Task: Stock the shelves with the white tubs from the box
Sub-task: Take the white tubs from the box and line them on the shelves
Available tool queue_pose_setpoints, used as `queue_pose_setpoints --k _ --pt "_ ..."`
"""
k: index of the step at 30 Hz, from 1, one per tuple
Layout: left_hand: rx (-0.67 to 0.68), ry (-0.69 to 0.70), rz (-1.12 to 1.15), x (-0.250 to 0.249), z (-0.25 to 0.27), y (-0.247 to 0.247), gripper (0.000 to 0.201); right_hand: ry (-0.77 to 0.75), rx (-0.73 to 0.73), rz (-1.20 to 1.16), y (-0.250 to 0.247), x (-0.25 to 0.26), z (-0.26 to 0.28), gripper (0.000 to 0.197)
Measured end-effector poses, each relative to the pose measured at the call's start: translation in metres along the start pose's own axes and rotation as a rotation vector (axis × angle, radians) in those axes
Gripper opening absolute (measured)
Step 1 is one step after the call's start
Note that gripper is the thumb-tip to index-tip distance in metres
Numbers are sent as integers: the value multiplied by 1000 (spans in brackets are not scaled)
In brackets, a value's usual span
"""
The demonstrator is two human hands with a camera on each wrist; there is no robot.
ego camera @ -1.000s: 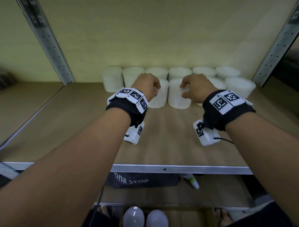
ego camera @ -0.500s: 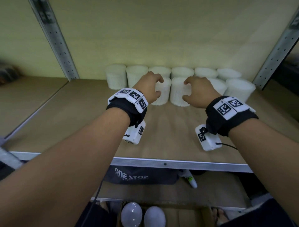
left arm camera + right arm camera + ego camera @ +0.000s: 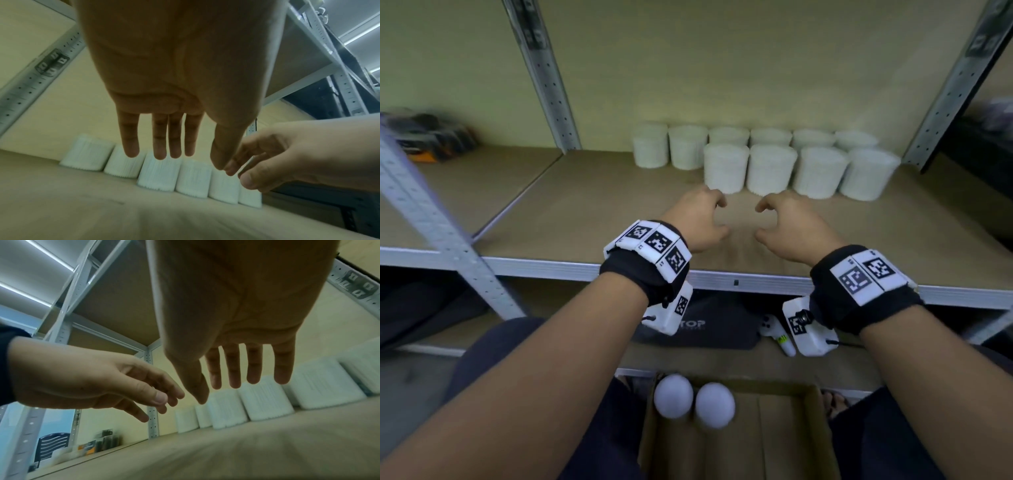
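A person faces a metal shelving unit with brown board shelves, both forearms stretched forward over the middle shelf (image 3: 592, 205). At the far left, on the neighbouring shelf bay, lies a blurred pile of dark and orange items (image 3: 428, 137). The left hand (image 3: 697, 222) hovers above the shelf board near its front edge, fingers (image 3: 131, 142) loosely extended and a little apart, holding nothing. Just beside it, thumbs facing each other with a small gap between, the right hand (image 3: 792, 226) hovers the same way, its fingers (image 3: 281, 368) relaxed, slightly spread and empty. Both wrists wear black bands with white blocks printed in black-and-white square patterns.

Beyond the hands, the white tubs (image 3: 774, 161) stand upright in two rows toward the back and right of the shelf: six in the rear row against the wall, four in the front row, packed side by side. The hands are near the front row but not touching it.

Below, on the floor between the person's knees, an open cardboard box (image 3: 784, 438) holds two more white tubs (image 3: 693, 404) at its left end, their round lids facing up.
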State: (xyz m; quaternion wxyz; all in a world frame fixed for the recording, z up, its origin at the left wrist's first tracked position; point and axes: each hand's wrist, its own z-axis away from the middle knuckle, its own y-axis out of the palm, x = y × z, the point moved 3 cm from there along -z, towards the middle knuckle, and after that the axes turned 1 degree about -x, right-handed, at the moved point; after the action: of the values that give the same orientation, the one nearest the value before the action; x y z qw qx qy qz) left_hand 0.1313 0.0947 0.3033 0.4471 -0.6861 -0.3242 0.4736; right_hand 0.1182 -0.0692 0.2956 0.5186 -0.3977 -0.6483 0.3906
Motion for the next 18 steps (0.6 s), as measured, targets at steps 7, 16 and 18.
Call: queue_pose_setpoints --k 7,16,18 --pt "17 3 66 0 64 15 42 3 -18 -18 19 5 52 35" --pt "219 -140 148 28 104 87 39 18 -67 -41 79 2 93 24" --pt "287 -200 139 39 107 110 40 3 -156 -39 87 2 95 23"
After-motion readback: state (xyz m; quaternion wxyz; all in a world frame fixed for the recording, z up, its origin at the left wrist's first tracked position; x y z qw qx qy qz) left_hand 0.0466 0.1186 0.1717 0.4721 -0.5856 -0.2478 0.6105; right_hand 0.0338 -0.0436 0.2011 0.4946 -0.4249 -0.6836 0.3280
